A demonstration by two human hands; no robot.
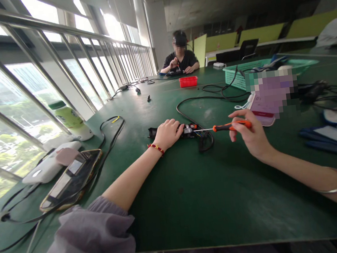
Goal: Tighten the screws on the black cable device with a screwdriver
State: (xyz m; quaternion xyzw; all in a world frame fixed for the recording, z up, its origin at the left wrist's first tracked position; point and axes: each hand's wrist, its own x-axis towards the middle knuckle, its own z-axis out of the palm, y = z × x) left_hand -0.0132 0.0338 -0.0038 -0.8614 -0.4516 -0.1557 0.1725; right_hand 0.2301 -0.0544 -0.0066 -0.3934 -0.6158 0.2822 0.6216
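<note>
My left hand presses down on a small black device lying on the green table, its fingers curled over the top. My right hand grips an orange-handled screwdriver, held level with its thin shaft pointing left into the device's open end. A black cable loops off the device just below the screwdriver tip.
A phone, a white power bank and a green-capped bottle lie at the left by the railing. A red box and a green basket stand farther back. Another person works at the far end; cables cross the table.
</note>
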